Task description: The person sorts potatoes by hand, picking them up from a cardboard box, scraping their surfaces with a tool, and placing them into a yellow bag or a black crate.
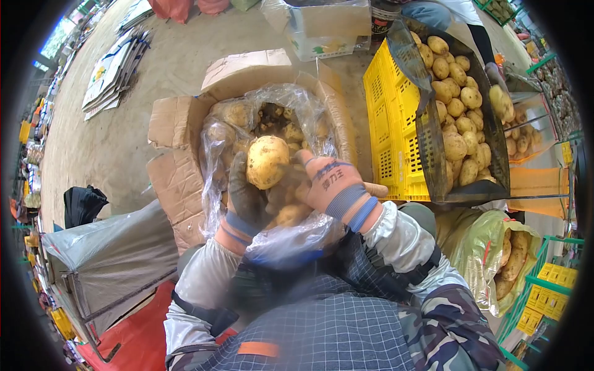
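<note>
We cradle a large potato (267,162) in our gloved left hand (245,199), fingers curled beneath so it sits clear above the plastic-lined cardboard box (176,176), while our right hand (333,184) presses down among the other potatoes (291,214), its fingers perhaps gripping one, though blur hides them.

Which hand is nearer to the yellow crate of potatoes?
Right. The right hand lies in the bag close beside the yellow crate; the left hand is farther off, beyond the big potato it cups.
</note>
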Demonstrator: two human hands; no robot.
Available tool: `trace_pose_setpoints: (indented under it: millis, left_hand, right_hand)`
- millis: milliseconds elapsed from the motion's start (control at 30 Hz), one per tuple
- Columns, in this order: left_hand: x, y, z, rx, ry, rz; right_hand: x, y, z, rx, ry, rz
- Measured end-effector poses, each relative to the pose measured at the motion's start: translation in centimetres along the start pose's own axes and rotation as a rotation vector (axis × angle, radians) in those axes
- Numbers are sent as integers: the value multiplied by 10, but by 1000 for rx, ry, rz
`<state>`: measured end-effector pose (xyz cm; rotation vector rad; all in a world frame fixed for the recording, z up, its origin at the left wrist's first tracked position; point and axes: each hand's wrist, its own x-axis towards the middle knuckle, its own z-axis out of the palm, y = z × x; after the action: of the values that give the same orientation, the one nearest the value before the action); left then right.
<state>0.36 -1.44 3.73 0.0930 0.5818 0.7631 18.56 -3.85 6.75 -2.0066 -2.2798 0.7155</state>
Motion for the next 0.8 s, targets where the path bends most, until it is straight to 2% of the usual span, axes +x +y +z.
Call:
trace_pose_setpoints:
  millis: [100, 200, 267, 333, 467, 500, 633, 733, 800]
  left_hand:
    - [1, -3, 4, -21, 38, 1]
    - [7, -3, -7, -68, 11, -15]
    - [7, -4, -4, -49, 84, 17]
    - [6, -10, 12, 21, 263, 85]
    - [6, -1, -8, -8, 8, 24]
    - [6, -1, -9, 9, -2, 21]
    - [7, -3, 3, -25, 109, 45]
    - [16, -4, -46, 499, 4, 298]
    - [30, -7, -78, 935, 57, 551]
  right_hand:
    - [2, 4, -4, 66, 33, 57]
    - [-2, -6, 1, -152, -84, -41]
    - [-3, -16, -6, -117, -160, -23]
    - [-2, -17, -11, -59, -170, 22]
    - [5, 5, -9, 7, 3, 94]
    - [6, 8, -7, 3, 60, 101]
    - [4, -2, -4, 18, -93, 46]
    - [5, -2, 3, 88, -74, 12]
    - [4, 3, -13, 144, -2, 8]
